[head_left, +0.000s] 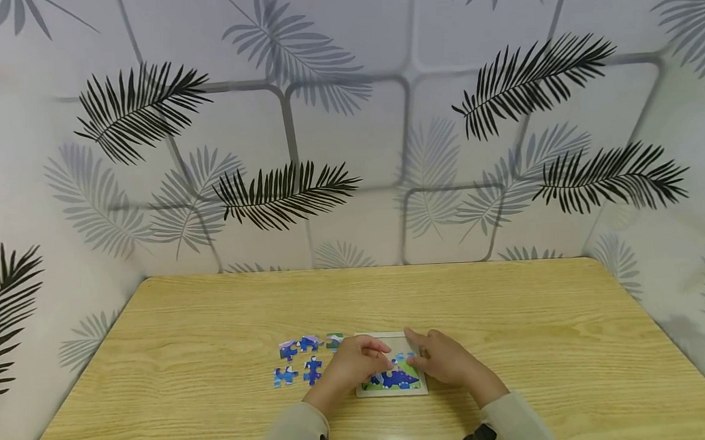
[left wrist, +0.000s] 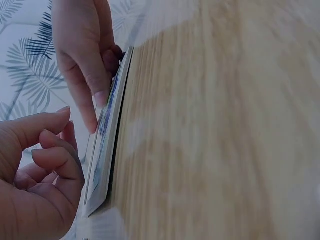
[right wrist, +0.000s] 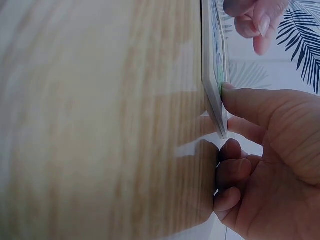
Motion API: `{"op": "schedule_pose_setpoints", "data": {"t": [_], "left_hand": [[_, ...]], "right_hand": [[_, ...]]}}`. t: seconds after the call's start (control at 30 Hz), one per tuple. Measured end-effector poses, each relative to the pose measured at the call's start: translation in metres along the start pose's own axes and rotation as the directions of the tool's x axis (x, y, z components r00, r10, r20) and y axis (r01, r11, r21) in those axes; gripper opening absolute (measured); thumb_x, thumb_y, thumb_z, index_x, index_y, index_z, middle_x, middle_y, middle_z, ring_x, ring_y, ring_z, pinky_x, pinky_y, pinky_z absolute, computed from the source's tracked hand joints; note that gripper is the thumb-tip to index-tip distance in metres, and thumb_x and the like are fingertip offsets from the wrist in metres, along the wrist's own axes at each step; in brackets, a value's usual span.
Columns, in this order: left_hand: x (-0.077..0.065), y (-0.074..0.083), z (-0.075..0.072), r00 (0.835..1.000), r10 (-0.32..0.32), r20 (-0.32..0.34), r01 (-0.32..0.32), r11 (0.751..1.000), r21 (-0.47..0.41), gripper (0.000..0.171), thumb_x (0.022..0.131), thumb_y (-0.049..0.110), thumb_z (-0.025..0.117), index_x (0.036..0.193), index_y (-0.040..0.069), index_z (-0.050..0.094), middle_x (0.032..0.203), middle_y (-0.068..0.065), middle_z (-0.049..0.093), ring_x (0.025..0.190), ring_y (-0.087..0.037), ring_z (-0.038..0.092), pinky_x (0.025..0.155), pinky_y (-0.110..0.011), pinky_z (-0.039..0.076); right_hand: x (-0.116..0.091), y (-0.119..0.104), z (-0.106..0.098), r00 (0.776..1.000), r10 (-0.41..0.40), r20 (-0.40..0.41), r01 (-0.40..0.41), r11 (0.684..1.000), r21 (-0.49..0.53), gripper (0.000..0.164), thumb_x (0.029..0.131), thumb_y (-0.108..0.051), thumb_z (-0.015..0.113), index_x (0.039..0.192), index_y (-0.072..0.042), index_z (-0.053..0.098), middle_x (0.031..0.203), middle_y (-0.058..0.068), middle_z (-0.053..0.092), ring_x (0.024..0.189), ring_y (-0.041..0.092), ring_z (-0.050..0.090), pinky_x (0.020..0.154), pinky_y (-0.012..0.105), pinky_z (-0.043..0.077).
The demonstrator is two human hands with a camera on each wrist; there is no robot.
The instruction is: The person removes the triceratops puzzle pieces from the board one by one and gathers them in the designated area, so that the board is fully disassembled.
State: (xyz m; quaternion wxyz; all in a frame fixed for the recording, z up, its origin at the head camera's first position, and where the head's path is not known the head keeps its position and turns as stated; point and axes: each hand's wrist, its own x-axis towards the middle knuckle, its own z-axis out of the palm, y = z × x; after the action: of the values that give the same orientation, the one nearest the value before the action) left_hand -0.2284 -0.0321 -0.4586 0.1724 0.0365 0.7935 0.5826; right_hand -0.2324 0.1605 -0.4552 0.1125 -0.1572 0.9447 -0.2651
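A jigsaw puzzle tray with a pale frame lies on the table, its lower part filled with blue and green pieces showing a blue dinosaur. My left hand hovers over the tray's left side, fingers loosely bent. No piece shows between its fingertips in the left wrist view. The right hand holds the tray's right side. In the right wrist view its thumb presses on the frame near a green patch, while the other fingers bend beside the corner. The left hand hides part of the tray.
Several loose jigsaw pieces lie left of the tray, some close to the left forearm. The wooden table meets a leaf-patterned wall covering at the back and sides. Dark straps sit around both wrists.
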Motion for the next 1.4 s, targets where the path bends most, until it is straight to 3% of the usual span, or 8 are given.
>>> {"op": "schedule_pose_setpoints", "data": {"t": [0.4,0.83,1.17,1.4], "left_hand": [[0.008,0.000,0.020,0.999,0.012,-0.033,-0.013,0.999,-0.048,0.015,0.078,-0.001,0.071,0.092,0.001,0.065,0.069,0.000,0.057,0.057,-0.010,0.051,0.049,-0.020,0.040],[0.006,0.000,0.029,0.993,0.039,-0.115,-0.028,0.995,0.095,0.017,0.073,-0.002,0.074,0.087,0.002,0.064,0.059,0.002,0.056,0.046,-0.007,0.046,0.041,-0.017,0.037],[0.007,0.001,0.030,0.988,0.078,-0.134,-0.062,0.991,0.120,0.021,0.070,-0.008,0.072,0.088,-0.001,0.066,0.058,0.001,0.053,0.045,-0.007,0.046,0.042,-0.017,0.038],[0.004,0.002,0.030,0.988,0.079,-0.132,-0.062,0.990,0.126,0.020,0.070,-0.008,0.072,0.087,0.000,0.066,0.056,0.002,0.052,0.044,-0.007,0.046,0.041,-0.018,0.036]], "right_hand": [[-0.001,0.002,0.001,0.999,-0.048,-0.002,0.048,0.999,0.009,0.056,0.091,-0.017,0.063,0.140,0.000,0.042,0.076,0.006,0.041,0.062,0.017,0.036,0.056,0.029,0.029],[0.000,0.003,0.002,1.000,-0.024,0.000,0.024,0.999,0.022,0.057,0.092,-0.020,0.062,0.141,-0.003,0.042,0.076,0.006,0.040,0.063,0.017,0.037,0.057,0.029,0.029],[-0.004,0.007,-0.008,0.992,-0.076,0.100,0.067,0.994,0.091,0.077,0.088,-0.035,0.066,0.146,0.001,0.029,0.080,0.006,0.036,0.065,0.017,0.033,0.058,0.028,0.027],[-0.004,0.007,-0.007,0.990,-0.050,0.132,0.037,0.994,0.102,0.090,0.080,-0.035,0.075,0.147,-0.001,0.026,0.083,0.006,0.035,0.067,0.017,0.033,0.059,0.028,0.026]]}}
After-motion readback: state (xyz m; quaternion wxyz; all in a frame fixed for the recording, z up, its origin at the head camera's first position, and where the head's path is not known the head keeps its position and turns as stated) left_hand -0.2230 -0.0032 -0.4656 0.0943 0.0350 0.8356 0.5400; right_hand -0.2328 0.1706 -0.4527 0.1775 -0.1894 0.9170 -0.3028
